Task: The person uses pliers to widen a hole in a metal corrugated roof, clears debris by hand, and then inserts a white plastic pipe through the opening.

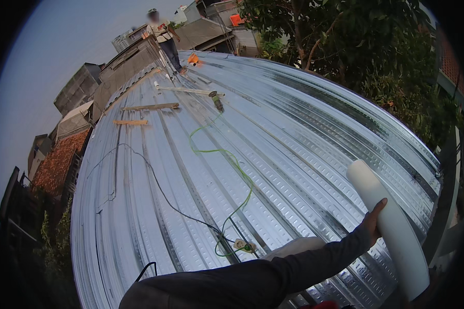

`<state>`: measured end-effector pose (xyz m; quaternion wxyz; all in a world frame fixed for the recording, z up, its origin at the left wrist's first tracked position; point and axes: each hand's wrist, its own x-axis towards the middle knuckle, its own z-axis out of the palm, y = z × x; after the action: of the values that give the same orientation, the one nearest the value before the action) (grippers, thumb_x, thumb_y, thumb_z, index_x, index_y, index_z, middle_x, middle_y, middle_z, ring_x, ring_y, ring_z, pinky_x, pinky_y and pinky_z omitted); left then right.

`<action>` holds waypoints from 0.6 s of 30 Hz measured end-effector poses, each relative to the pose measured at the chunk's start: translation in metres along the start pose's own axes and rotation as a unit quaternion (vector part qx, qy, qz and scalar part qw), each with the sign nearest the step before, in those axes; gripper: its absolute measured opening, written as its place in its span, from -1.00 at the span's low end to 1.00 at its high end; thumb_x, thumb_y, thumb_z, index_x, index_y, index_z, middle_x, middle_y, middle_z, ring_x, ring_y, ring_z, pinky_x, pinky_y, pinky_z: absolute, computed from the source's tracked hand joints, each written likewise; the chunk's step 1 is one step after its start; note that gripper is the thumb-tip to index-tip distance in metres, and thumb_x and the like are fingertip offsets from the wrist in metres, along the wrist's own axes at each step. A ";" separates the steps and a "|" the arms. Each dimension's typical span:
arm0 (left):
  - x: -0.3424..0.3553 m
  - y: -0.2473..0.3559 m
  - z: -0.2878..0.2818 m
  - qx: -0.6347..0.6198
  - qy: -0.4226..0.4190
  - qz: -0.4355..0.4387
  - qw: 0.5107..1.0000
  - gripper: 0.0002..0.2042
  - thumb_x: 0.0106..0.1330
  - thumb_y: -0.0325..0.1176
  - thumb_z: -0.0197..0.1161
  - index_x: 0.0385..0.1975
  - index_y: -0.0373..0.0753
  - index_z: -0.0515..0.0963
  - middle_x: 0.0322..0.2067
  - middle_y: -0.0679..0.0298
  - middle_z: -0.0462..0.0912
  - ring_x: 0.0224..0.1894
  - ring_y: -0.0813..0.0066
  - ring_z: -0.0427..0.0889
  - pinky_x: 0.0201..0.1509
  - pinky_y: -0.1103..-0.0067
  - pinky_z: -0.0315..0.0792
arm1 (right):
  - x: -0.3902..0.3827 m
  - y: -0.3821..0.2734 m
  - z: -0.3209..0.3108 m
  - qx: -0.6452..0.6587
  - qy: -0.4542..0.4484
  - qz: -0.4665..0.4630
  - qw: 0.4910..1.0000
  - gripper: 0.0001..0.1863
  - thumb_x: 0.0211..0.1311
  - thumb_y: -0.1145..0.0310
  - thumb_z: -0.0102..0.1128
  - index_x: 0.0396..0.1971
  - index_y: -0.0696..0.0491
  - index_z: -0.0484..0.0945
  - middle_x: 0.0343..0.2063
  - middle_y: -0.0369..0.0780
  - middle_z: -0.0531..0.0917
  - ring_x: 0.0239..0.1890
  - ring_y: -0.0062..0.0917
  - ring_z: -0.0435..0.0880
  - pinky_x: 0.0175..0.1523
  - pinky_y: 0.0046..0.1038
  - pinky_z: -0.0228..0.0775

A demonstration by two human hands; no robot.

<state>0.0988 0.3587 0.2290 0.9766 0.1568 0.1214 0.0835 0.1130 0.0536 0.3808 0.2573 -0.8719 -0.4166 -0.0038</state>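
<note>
A long white tube [397, 226] stands slanted at the lower right, its upper end tilted to the left. My left hand [372, 225] grips it at mid-length from the left side, with the fingers partly hidden behind it. The dark-sleeved left arm crosses the lower edge of the view. I cannot make out my right hand. Left of the tube, a pale rounded shape [296, 247] shows behind the forearm, perhaps my knee. Under everything lies a ribbed shiny metal roof [294, 190].
A socket block [245, 246] with a green cord [251, 186] and a dark cable lies on the roof. Farther off are a green angle grinder [217, 101], wooden pieces [149, 106] and an orange object [193, 58]. A person [165, 38] stands at the far end. Trees [355, 62] border the right edge.
</note>
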 end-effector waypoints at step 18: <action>-0.026 0.053 -0.018 0.114 0.208 0.251 0.939 -0.41 0.06 -0.08 0.58 -0.12 -0.43 0.51 -0.29 0.08 0.65 -0.39 0.28 0.69 -0.30 0.35 0.66 | -0.006 0.063 0.174 0.491 -0.025 0.163 0.856 -0.04 0.04 0.60 0.48 0.42 0.23 0.08 0.28 0.02 0.35 0.31 -0.31 0.32 0.42 -0.31 0.13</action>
<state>0.0629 0.4079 0.2355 0.8525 0.2720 0.2869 0.3418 0.1188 0.0948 0.1998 0.6382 -0.6876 -0.2228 0.2650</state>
